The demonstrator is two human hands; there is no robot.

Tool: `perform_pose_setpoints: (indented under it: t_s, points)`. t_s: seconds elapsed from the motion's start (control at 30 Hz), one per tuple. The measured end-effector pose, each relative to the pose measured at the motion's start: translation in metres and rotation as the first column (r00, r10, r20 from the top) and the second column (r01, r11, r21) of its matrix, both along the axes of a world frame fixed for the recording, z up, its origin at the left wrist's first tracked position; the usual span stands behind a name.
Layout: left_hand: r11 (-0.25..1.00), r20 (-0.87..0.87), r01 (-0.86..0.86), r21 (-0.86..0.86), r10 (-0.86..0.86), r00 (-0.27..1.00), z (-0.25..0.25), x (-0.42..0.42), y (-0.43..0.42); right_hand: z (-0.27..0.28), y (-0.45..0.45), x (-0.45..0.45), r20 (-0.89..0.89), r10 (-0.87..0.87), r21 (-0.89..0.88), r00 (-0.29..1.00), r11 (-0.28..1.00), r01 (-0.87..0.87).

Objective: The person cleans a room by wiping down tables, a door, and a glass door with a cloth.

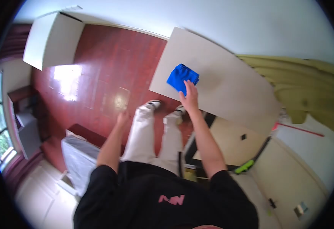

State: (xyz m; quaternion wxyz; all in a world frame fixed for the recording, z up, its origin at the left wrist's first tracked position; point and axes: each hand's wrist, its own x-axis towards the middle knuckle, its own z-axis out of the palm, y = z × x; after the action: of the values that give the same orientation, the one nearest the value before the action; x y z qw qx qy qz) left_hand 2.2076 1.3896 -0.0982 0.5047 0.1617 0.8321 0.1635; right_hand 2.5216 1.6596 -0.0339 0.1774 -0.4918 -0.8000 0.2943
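Note:
A blue folded cloth (180,77) lies on a pale tabletop (228,91), close to its left corner. My right hand (190,96) reaches over the table edge, with thumb and fingers apart at the cloth's lower right side. The fingertips overlap the cloth and seem to touch it. My left hand (123,116) hangs low beside my left leg, over the red floor, away from the table. It is small and blurred, so its fingers cannot be made out.
A white box-shaped cabinet (54,40) stands at the upper left. Olive fabric (289,76) hangs along the table's far right. Beside my left arm is a plastic-covered grey item (79,160). A green-handled object (245,167) lies by the right wall.

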Motion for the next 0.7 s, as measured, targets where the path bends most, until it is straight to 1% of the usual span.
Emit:
perform_pose_setpoints:
  t_s: [0.03, 0.07, 0.1, 0.13, 0.2, 0.27, 0.33, 0.4, 0.43, 0.47, 0.5, 0.53, 0.57, 0.6, 0.63, 0.67, 0.7]
  points:
    - [0.999, 0.002, 0.041, 0.0, -0.041, 0.999, -0.008, -0.003, -0.016, -0.02, 0.004, -0.005, 0.021, 0.02, -0.045, 1.0, 0.999, -0.019]
    - [0.987, 0.074, -0.162, 0.007, 0.161, 0.984, 0.014, 0.01, -0.013, -0.039, 0.0, -0.01, 0.091, 0.018, -0.053, 0.996, 0.999, -0.013]
    - [0.978, 0.148, -0.208, -0.029, 0.21, 0.966, 0.008, 0.016, -0.021, -0.044, 0.003, -0.015, 0.112, 0.026, -0.071, 0.993, 0.997, -0.018]
    - [0.974, 0.157, -0.21, -0.08, 0.22, 0.963, 0.006, 0.026, -0.022, -0.054, 0.007, -0.018, 0.103, 0.039, -0.045, 0.994, 0.998, -0.034]
    - [0.996, 0.06, -0.041, -0.08, 0.046, 0.997, -0.029, 0.044, -0.042, -0.071, 0.02, -0.022, 0.101, 0.087, 0.01, 0.991, 0.996, -0.088]
    - [0.992, -0.018, 0.126, 0.022, -0.126, 0.992, -0.02, 0.067, -0.023, -0.082, 0.031, -0.031, 0.12, 0.12, 0.084, 0.986, 0.988, -0.13]
    - [0.995, -0.038, 0.046, 0.092, -0.043, 0.998, -0.038, 0.083, -0.003, -0.1, 0.051, -0.052, 0.14, 0.127, 0.155, 0.982, 0.977, -0.149]
    - [0.992, -0.061, 0.012, 0.126, -0.004, 0.998, -0.073, 0.089, 0.017, -0.116, 0.066, -0.061, 0.132, 0.139, 0.192, 0.982, 0.968, -0.163]
    - [0.985, -0.068, -0.017, 0.173, 0.029, 0.997, -0.073, 0.089, 0.037, -0.126, 0.068, -0.068, 0.113, 0.129, 0.191, 0.985, 0.97, -0.149]
    - [0.974, -0.073, -0.044, 0.224, 0.062, 0.995, -0.068, 0.086, 0.061, -0.137, 0.065, -0.075, 0.143, 0.107, 0.209, 0.984, 0.969, -0.135]
    - [0.957, -0.051, -0.104, 0.272, 0.123, 0.991, -0.071, 0.086, 0.076, -0.143, 0.062, -0.078, 0.166, 0.082, 0.227, 0.983, 0.967, -0.119]
    - [0.934, -0.029, -0.162, 0.317, 0.18, 0.983, -0.076, 0.082, 0.086, -0.149, 0.052, -0.087, 0.17, 0.095, 0.214, 0.981, 0.968, -0.131]
    - [0.935, -0.026, -0.174, 0.309, 0.191, 0.981, -0.077, 0.076, 0.098, -0.15, 0.036, -0.098, 0.183, 0.115, 0.224, 0.976, 0.962, -0.156]
    - [0.883, 0.131, -0.368, 0.293, 0.344, 0.93, -0.079, 0.07, 0.109, -0.152, 0.021, -0.11, 0.198, 0.137, 0.235, 0.971, 0.955, -0.183]
    - [0.8, 0.281, -0.548, 0.244, 0.483, 0.83, -0.076, 0.065, 0.117, -0.155, 0.004, -0.118, 0.201, 0.233, 0.191, 0.951, 0.943, -0.272]
    - [0.796, 0.286, -0.56, 0.231, 0.494, 0.821, -0.073, 0.058, 0.124, -0.153, -0.004, -0.125, 0.227, 0.248, 0.174, 0.942, 0.941, -0.29]
    - [0.786, 0.335, -0.581, 0.212, 0.5, 0.799, -0.075, 0.052, 0.128, -0.153, -0.007, -0.13, 0.254, 0.261, 0.16, 0.931, 0.938, -0.307]
